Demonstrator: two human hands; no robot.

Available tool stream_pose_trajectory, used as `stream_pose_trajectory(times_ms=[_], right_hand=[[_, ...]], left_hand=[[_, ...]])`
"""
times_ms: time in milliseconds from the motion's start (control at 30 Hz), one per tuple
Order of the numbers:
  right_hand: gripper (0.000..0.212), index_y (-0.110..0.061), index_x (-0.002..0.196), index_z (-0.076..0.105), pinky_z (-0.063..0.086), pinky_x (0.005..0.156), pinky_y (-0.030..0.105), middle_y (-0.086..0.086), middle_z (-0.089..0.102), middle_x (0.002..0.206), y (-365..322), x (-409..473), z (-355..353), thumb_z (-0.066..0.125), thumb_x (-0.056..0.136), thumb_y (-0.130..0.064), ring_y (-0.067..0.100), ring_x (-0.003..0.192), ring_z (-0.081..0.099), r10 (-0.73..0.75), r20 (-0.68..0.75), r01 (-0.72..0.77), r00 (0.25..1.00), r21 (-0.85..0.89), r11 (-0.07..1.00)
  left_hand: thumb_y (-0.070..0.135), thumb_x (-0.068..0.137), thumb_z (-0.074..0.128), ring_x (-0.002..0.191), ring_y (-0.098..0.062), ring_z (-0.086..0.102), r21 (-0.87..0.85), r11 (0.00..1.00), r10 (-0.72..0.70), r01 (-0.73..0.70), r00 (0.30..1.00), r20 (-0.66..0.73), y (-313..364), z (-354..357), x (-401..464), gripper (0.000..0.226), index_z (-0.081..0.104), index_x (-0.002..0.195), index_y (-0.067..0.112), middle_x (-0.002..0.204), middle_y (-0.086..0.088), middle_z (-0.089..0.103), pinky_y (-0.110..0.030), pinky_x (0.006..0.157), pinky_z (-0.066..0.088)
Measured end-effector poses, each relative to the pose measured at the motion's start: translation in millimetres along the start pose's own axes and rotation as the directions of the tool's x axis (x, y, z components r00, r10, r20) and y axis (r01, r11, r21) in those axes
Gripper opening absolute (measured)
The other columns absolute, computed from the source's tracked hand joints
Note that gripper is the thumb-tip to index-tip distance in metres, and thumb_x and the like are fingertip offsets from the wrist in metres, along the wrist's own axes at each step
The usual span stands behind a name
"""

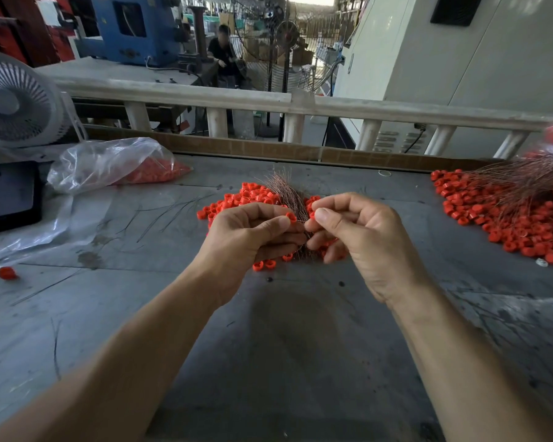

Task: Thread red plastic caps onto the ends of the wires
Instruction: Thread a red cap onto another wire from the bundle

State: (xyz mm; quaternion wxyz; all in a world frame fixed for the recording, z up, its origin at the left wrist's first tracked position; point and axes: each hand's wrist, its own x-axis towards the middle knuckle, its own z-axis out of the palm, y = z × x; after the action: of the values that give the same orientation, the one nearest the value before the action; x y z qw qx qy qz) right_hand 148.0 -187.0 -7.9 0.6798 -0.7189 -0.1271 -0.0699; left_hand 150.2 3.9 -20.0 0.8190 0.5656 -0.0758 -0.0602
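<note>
Grey scratched table (pixel 284 330), workshop railing (pixel 205 95) at 12, fan (pixel 16 100) at 10; left hand (pixel 246 237) pinches red cap (pixel 290 217), right hand (pixel 361 234) pinches wires (pixel 284 193) at center.

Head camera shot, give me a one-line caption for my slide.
Left hand pinching a red cap beside the right hand at a wire bundle, over loose caps on the grey table.

Two hands, two heaps of red caps (pixel 237 199) on the table (pixel 300 330), one plastic bag (pixel 109 162), one white fan (pixel 13 100).
</note>
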Motion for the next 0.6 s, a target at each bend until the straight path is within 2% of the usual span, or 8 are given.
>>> stream_pose_trajectory(times_ms=[267,433,600], right_hand=[[0.006,-0.021,0.089,0.073,0.048,0.048,0.026,0.002,0.072,0.078,10.2,1.9,6.4,0.072,0.095,-0.02,0.013,0.063,0.064,-0.088,-0.032,0.085,0.996,-0.088,0.992],[0.011,-0.023,0.09,0.075,0.052,0.051,0.025,0.005,0.075,0.08,10.5,1.0,5.5,0.072,0.094,-0.013,0.016,0.066,0.069,-0.091,-0.034,0.088,0.995,-0.079,0.993],[0.009,-0.015,0.097,0.073,0.056,0.056,0.026,0.004,0.078,0.088,7.6,0.4,6.2,0.069,0.096,-0.007,0.019,0.071,0.073,-0.106,-0.059,0.101,0.993,-0.085,0.991]], left_hand=[[0.016,0.08,0.072,0.092,-0.029,0.077,0.0,1.0,0.011,-0.011,1.0,0.024,-0.4,0.3,-0.4,0.032,0.068,0.107,0.0,0.1,-0.022,0.076,-0.031,0.074,0.062],[0.012,0.084,0.071,0.09,-0.027,0.077,-0.02,1.0,0.02,-0.02,1.0,0.001,0.5,-0.3,-0.4,0.023,0.069,0.105,0.002,0.098,-0.021,0.077,-0.028,0.071,0.061],[0.008,0.09,0.068,0.093,-0.029,0.076,-0.002,1.0,0.029,-0.029,1.0,-0.009,2.4,-2.0,-0.4,0.017,0.069,0.106,0.002,0.102,-0.022,0.076,-0.028,0.072,0.061]])
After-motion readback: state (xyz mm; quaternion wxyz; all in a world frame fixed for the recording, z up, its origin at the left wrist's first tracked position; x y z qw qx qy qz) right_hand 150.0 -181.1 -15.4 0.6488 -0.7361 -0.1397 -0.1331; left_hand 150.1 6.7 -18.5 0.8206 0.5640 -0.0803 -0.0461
